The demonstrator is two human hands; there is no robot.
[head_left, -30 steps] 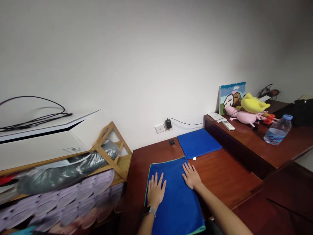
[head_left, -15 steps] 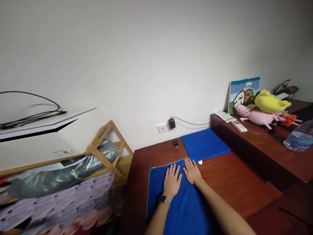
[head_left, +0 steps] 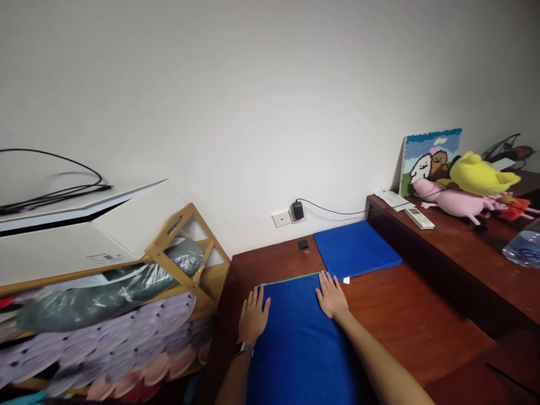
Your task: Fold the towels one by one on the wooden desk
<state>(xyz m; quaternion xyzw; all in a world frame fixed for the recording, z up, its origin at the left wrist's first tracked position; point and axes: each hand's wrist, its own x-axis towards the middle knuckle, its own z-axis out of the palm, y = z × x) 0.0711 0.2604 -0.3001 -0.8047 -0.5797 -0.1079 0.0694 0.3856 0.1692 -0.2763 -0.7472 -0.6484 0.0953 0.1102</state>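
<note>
A blue cloth (head_left: pixel 293 337) with a green edge lies spread on the reddish-brown desk (head_left: pixel 388 306); its near end runs out of view. My left hand (head_left: pixel 253 316), with a watch on the wrist, rests flat at the cloth's far left corner, fingers stretched out. On the far right corner of the cloth lies my right hand (head_left: pixel 332 295), palm down with its fingers extended. Just beyond the right hand sits a folded blue cloth (head_left: pixel 358 247), a small white tag showing at its front edge.
Left of the desk stands a wooden rack (head_left: pixel 198 281) with slippers (head_left: pixel 126 337) and a plastic-wrapped bundle (head_left: pixel 105 301). A black charger (head_left: pixel 297 210) is plugged into the wall. On the raised right shelf are a remote control (head_left: pixel 419 218), plush toys (head_left: pixel 455 202) and a water bottle (head_left: pixel 525 244).
My left hand has slid left across the cloth from near its middle to the far left corner. The right hand stays at the right corner. The view has shifted slightly.
</note>
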